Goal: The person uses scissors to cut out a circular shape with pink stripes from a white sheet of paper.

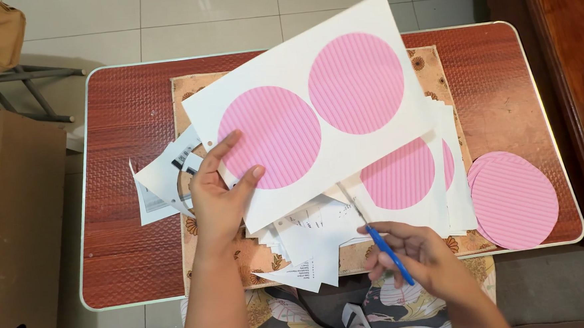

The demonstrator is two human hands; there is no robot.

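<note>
I see my left hand (219, 200) pinching the near-left edge of a white sheet (315, 106) printed with two pink circles, thumb on top, fingers (223, 147) spread beneath, holding it over the counter (120, 193) middle. My right hand (413, 252), curled around blue-handled scissors (381, 240), hovers at the near edge; their blades touch the sheet's near edge. Cut pink circles (513, 199) lie by the right edge.

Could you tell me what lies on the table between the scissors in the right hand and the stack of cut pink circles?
In the head view, between the scissors and the cut pink circles lie white sheets bearing uncut pink circles.
</note>
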